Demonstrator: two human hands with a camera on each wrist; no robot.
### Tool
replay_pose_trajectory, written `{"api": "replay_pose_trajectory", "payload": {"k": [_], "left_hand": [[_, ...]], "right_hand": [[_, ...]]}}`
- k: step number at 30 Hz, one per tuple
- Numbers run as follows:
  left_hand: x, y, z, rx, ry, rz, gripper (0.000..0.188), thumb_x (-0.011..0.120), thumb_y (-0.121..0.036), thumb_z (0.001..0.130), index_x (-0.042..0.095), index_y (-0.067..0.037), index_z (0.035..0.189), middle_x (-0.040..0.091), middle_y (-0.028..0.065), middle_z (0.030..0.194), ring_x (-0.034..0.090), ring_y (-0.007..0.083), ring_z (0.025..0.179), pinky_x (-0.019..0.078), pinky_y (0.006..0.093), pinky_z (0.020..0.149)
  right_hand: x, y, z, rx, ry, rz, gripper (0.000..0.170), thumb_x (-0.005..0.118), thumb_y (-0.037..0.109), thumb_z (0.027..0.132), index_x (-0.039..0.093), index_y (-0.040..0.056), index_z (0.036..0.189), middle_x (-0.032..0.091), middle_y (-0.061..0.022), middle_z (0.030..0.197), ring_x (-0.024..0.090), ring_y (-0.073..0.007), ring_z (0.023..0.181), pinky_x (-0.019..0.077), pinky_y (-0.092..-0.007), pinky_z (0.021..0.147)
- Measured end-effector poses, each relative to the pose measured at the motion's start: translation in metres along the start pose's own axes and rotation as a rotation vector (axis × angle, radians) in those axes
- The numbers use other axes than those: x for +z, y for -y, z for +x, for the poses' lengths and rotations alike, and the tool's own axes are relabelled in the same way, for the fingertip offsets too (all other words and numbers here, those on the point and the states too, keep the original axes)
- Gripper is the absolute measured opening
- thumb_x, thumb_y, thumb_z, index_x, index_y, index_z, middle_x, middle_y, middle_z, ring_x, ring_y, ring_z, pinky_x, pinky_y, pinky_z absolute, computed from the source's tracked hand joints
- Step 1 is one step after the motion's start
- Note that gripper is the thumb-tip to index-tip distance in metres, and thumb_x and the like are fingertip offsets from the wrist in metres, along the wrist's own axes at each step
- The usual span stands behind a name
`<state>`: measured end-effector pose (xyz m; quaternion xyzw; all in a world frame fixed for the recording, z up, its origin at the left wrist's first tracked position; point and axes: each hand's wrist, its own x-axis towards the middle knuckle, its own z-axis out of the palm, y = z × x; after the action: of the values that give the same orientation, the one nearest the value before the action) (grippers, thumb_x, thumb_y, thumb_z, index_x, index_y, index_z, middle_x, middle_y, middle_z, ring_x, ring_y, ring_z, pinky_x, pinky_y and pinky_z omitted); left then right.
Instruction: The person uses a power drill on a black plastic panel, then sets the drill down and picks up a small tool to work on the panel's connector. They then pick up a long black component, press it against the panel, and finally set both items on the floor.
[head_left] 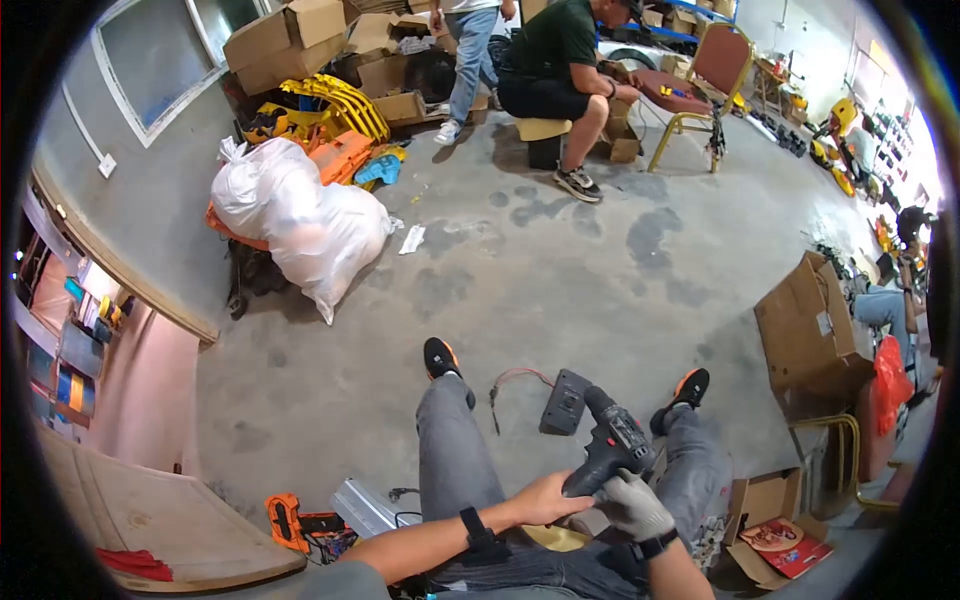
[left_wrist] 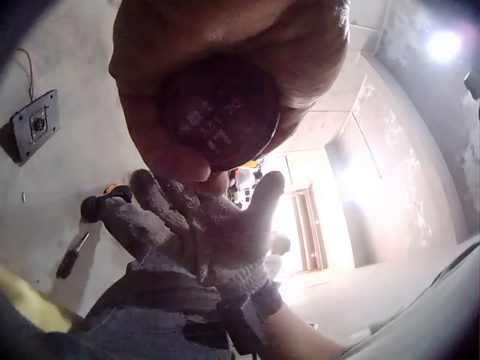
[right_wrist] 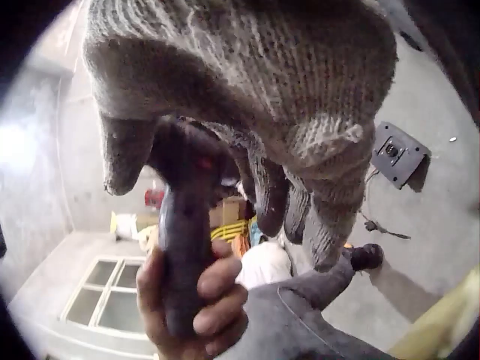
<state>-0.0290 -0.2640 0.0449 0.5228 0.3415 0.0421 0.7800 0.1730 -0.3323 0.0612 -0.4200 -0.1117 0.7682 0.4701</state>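
A black cordless drill (head_left: 622,432) is held above the lap, its head pointing up and away. My bare left hand (head_left: 548,500) grips the drill's handle (right_wrist: 184,259); in the left wrist view its fingers wrap the round, lettered handle end (left_wrist: 220,112). My right hand (head_left: 636,507), in a grey knit glove, is beside the handle just under the drill's body. Its fingers look spread and fairly straight in the left wrist view, and the right wrist view shows the drill passing between thumb and fingers.
On the floor ahead lies a dark charger-like box (head_left: 565,402) with a cable. A screwdriver (left_wrist: 73,257) lies near a shoe. An orange tool (head_left: 288,522) and a silver case (head_left: 368,508) sit left, an opened carton (head_left: 765,500) right. White sacks (head_left: 310,225) and two people are farther off.
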Motion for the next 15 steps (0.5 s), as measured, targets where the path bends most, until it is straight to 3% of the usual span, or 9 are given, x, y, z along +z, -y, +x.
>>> {"api": "replay_pose_trajectory", "payload": {"k": [2,3,5,6,7,8,9,14,15], "left_hand": [[0.011,-0.024,-0.004,-0.076,-0.005,0.091,0.041,0.073,-0.032,0.092,0.058,0.001,0.113,0.063,0.0006,0.078,0.057,0.007,0.064,0.0464,0.0259,0.056],[0.022,-0.022,-0.001,0.008,-0.096,0.075,0.047,0.075,-0.033,0.091,0.058,0.003,0.116,0.065,0.0012,0.079,0.058,0.0089,0.063,0.0465,0.0276,0.054],[0.035,0.028,0.029,0.208,-0.249,0.132,0.057,0.074,-0.031,0.091,0.052,0.003,0.131,0.069,0.0078,0.102,0.066,0.0144,0.083,0.0555,0.0329,0.074],[0.043,0.032,0.038,0.326,-0.341,0.138,0.063,0.076,-0.04,0.085,0.056,0.003,0.126,0.071,0.0159,0.093,0.071,0.0225,0.079,0.0558,0.0367,0.069],[0.043,0.01,0.029,0.169,-0.275,0.138,0.057,0.074,-0.026,0.092,0.05,0.002,0.134,0.067,0.0092,0.112,0.065,0.0144,0.091,0.0564,0.0348,0.081],[0.045,-0.005,0.026,0.028,-0.198,0.007,0.052,0.074,-0.025,0.092,0.052,0.004,0.128,0.067,0.0079,0.107,0.066,0.0143,0.09,0.0566,0.0336,0.078],[0.046,-0.001,0.034,0.195,-0.242,0.068,0.048,0.074,-0.026,0.092,0.053,0.004,0.123,0.066,0.0068,0.103,0.065,0.0129,0.086,0.0564,0.0325,0.075],[0.03,-0.007,0.035,0.099,-0.145,0.205,0.059,0.073,-0.042,0.093,0.053,0.006,0.121,0.065,0.0095,0.099,0.066,0.0158,0.087,0.0554,0.0327,0.077],[0.029,-0.007,0.03,0.163,-0.148,0.152,0.06,0.071,-0.045,0.094,0.053,0.006,0.12,0.065,0.0095,0.1,0.066,0.0159,0.084,0.0551,0.0328,0.076]], "right_hand": [[-0.001,-0.017,0.024,-0.348,-0.082,-0.221,0.028,0.064,0.008,0.092,0.06,0.0023,0.119,0.067,-0.015,0.116,0.068,-0.0298,0.104,0.056,-0.0427,0.092],[0.017,-0.006,0.019,-0.082,-0.143,0.323,0.025,0.062,0.012,0.097,0.06,0.0048,0.121,0.068,-0.015,0.112,0.068,-0.0302,0.103,0.0568,-0.0426,0.09],[0.027,0.009,0.016,-0.14,-0.14,0.261,0.025,0.061,0.019,0.099,0.061,0.0061,0.121,0.069,-0.0137,0.108,0.068,-0.0271,0.104,0.0566,-0.0403,0.088],[0.028,0.012,0.016,-0.154,-0.181,0.207,0.022,0.061,0.019,0.1,0.062,0.0068,0.119,0.07,-0.0113,0.109,0.068,-0.0245,0.101,0.0562,-0.0381,0.086],[0.008,0.01,0.022,-0.229,-0.117,-0.004,0.02,0.06,0.02,0.1,0.064,0.0076,0.115,0.07,-0.0091,0.107,0.069,-0.0223,0.096,0.0561,-0.0361,0.083],[0.017,0.026,0.015,-0.053,-0.106,0.256,0.019,0.06,0.02,0.1,0.065,0.0072,0.112,0.07,-0.0081,0.106,0.069,-0.0218,0.094,0.0561,-0.0351,0.082],[0.005,0.024,0.019,-0.024,-0.068,0.357,0.021,0.06,0.02,0.099,0.064,0.0055,0.114,0.07,-0.0086,0.106,0.069,-0.0225,0.094,0.0562,-0.0356,0.084],[0.0,0.033,0.025,-0.188,-0.008,0.388,0.031,0.062,0.002,0.091,0.058,0.0035,0.122,0.066,-0.0136,0.118,0.067,-0.0216,0.1,0.0562,-0.0398,0.09],[-0.003,0.031,0.026,-0.198,-0.051,0.368,0.043,0.068,0.006,0.088,0.056,0.0044,0.13,0.067,-0.0133,0.115,0.069,-0.0266,0.101,0.0577,-0.0472,0.092]]}}
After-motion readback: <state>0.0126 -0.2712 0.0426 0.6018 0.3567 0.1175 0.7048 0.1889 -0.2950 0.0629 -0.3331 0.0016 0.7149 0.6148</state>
